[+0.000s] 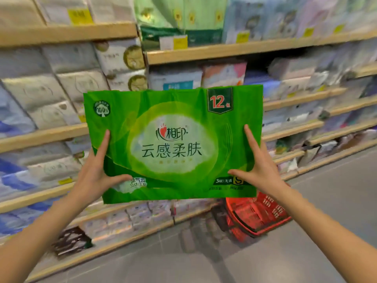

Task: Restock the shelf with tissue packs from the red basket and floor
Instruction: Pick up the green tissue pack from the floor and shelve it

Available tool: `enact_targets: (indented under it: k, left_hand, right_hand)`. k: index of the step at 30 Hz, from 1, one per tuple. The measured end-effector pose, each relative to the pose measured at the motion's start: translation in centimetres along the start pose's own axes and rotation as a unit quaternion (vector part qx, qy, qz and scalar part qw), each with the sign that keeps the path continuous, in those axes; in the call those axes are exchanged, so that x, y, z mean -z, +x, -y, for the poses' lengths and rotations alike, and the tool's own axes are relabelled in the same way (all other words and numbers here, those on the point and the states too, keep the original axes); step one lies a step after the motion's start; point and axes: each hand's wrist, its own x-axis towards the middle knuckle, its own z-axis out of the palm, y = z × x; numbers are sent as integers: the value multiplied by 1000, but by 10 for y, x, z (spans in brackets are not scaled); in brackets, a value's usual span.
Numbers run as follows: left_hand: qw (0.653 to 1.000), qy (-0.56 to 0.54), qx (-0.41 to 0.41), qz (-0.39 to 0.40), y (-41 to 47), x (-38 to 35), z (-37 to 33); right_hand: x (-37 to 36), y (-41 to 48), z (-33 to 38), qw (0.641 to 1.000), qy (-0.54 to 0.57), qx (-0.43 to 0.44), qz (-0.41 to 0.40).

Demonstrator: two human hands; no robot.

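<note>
A large green tissue pack [173, 144], marked "12" at its upper right, is held up in front of me at chest height. My left hand [95, 170] grips its lower left edge, fingers on the front and thumb underneath. My right hand [259, 166] grips its lower right edge the same way. The red basket [259, 215] sits on the floor below and to the right, partly hidden by the pack. Wooden shelves [204, 51] full of tissue packs stand behind.
Shelf rows run from left to far right, packed with white, blue and green packs. A dark pack [71, 240] lies on the lowest shelf at left. Grey floor [306, 252] stretches along the aisle at right. The surroundings look blurred.
</note>
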Motion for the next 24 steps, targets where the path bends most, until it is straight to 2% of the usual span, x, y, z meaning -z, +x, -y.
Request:
enact_targets:
  k: [10,16,24]
  left_hand:
    - [985,-47,-158,-52,109,10,-183]
    - [972,-85,-211,-62,140,-30,-288]
    - [952,-157,-256,-56,178,-116,-425]
  right_hand:
    - [198,14,-11,979,-75,17,-189]
    - [295,12,-55,972,-81,7,-221]
    - [410,8,-132,947,-156,4,-282]
